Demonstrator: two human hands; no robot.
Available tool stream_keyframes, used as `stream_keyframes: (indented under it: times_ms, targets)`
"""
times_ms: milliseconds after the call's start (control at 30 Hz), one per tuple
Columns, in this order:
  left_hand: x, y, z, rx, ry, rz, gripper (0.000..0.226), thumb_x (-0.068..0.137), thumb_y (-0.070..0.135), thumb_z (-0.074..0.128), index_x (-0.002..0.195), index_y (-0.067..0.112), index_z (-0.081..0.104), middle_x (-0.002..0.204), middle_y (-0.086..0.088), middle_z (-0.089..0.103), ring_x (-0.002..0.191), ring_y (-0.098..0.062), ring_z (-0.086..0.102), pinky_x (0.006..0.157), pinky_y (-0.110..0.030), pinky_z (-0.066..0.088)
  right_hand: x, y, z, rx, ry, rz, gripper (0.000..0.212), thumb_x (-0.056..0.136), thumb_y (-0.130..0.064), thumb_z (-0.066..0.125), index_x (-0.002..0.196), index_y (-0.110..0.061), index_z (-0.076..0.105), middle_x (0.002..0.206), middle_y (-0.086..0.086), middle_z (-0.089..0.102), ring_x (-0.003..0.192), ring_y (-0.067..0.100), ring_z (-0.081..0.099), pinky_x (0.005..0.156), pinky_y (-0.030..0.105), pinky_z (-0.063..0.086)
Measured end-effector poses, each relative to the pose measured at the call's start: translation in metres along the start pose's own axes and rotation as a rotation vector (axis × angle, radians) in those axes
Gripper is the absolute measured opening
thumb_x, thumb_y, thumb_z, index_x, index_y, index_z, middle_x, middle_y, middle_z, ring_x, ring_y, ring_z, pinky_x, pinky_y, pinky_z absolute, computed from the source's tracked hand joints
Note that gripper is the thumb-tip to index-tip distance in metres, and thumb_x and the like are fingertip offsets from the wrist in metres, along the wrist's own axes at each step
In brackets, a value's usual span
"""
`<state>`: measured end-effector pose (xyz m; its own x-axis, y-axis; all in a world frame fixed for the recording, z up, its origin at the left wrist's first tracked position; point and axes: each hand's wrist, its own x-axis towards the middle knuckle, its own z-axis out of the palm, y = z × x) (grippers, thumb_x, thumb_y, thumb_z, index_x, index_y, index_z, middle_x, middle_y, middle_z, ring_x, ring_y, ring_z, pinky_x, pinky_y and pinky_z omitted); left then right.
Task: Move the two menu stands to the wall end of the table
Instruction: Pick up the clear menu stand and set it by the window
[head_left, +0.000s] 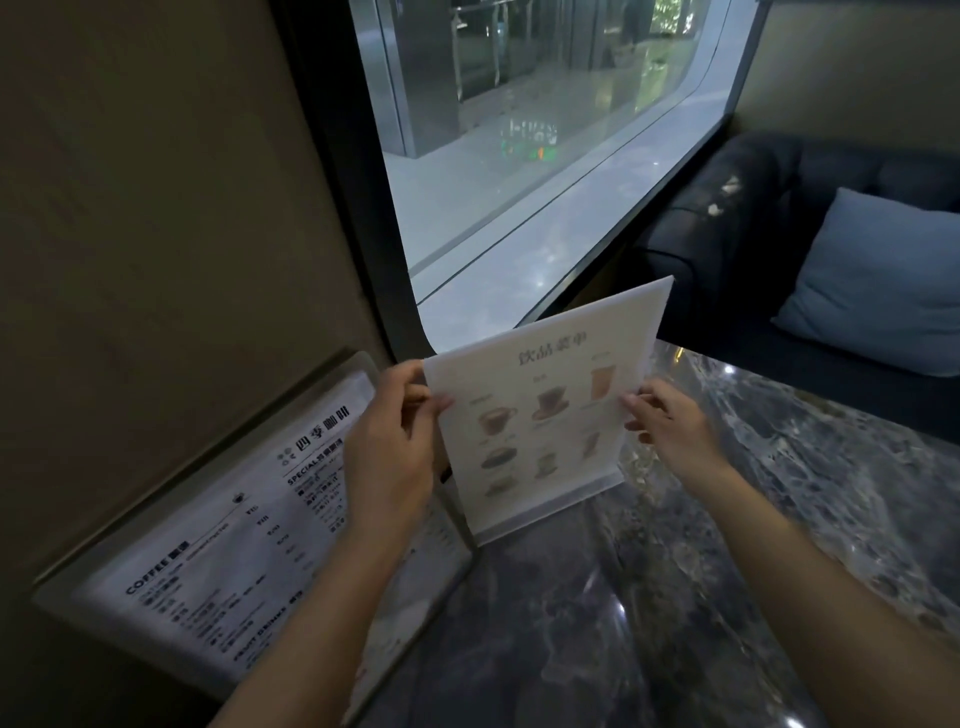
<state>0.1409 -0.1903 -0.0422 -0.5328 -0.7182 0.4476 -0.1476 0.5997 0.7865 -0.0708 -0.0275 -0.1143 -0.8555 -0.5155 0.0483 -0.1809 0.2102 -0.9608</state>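
Observation:
A clear acrylic menu stand with pictured drinks (540, 415) stands upright on the dark marble table (675, 597), close to the window end. My left hand (395, 447) pinches its left edge and my right hand (670, 421) pinches its right edge. A second menu stand with black text (234, 540) stands at the table's left edge against the beige wall; my left forearm crosses in front of part of it.
A large window (519, 182) rises behind the table. A dark sofa (753, 218) with a blue cushion (878, 286) sits to the right. The beige wall (156, 208) fills the left side.

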Motion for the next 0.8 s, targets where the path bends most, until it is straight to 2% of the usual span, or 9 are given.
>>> stream_keyframes:
  times_ms: [133,233,333,400,600,733,800]
  targets:
    - [0.012,0.003,-0.008,0.033,-0.006,0.007,0.024,0.083,0.017,0.062,0.08,0.037,0.05,0.074,0.018,0.058,0.071,0.006,0.057,0.054,-0.01,0.042,0.004,-0.003,0.011,0.109,0.005,-0.014,0.014,0.09,-0.013,0.051,0.077,-0.015,0.054,0.082,0.005,0.054,0.069,0.013,0.057,0.048,0.007,0.044]
    - [0.013,0.003,-0.012,0.027,0.017,-0.006,0.03,0.082,0.015,0.063,0.074,0.039,0.047,0.071,0.019,0.056,0.067,0.012,0.054,0.053,-0.011,0.044,0.013,-0.012,0.019,0.208,-0.013,-0.013,0.008,0.091,-0.008,0.048,0.084,-0.006,0.051,0.079,0.0,0.052,0.063,0.004,0.057,0.049,0.008,0.046]
    - [0.012,0.003,-0.014,0.029,0.019,-0.012,0.027,0.082,0.016,0.064,0.076,0.036,0.047,0.071,0.019,0.055,0.066,0.011,0.053,0.055,-0.026,0.046,0.025,-0.024,0.025,0.227,-0.052,0.009,0.015,0.092,-0.012,0.047,0.077,-0.011,0.048,0.078,-0.001,0.051,0.068,0.012,0.055,0.046,0.008,0.044]
    - [0.012,0.004,-0.016,0.035,0.025,-0.009,0.026,0.082,0.016,0.064,0.076,0.035,0.047,0.071,0.02,0.054,0.067,0.009,0.053,0.056,-0.029,0.047,0.033,-0.03,0.029,0.208,-0.086,0.013,0.018,0.093,-0.017,0.047,0.075,-0.018,0.048,0.079,-0.002,0.052,0.069,0.014,0.056,0.044,0.006,0.041]
    - [0.013,0.004,-0.022,0.083,0.049,0.009,0.021,0.08,0.019,0.066,0.078,0.032,0.049,0.069,0.017,0.056,0.069,0.003,0.056,0.053,-0.022,0.045,0.058,-0.037,0.051,0.175,-0.172,0.053,0.012,0.093,-0.02,0.047,0.084,-0.013,0.049,0.089,0.009,0.053,0.075,0.023,0.055,0.041,0.007,0.041]
    - [0.014,0.004,-0.02,0.1,0.049,0.031,0.021,0.079,0.017,0.068,0.077,0.03,0.051,0.067,0.016,0.058,0.07,-0.002,0.058,0.053,-0.017,0.045,0.07,-0.036,0.062,0.166,-0.232,0.075,0.017,0.093,-0.025,0.046,0.077,-0.023,0.051,0.091,0.009,0.055,0.071,0.022,0.058,0.042,0.009,0.042]
    - [0.014,0.004,-0.019,0.1,0.05,0.031,0.019,0.079,0.017,0.068,0.077,0.028,0.053,0.067,0.016,0.059,0.07,-0.004,0.059,0.056,-0.018,0.046,0.076,-0.035,0.065,0.139,-0.264,0.078,0.017,0.092,-0.031,0.046,0.077,-0.028,0.053,0.089,0.004,0.058,0.069,0.019,0.061,0.046,0.016,0.044]
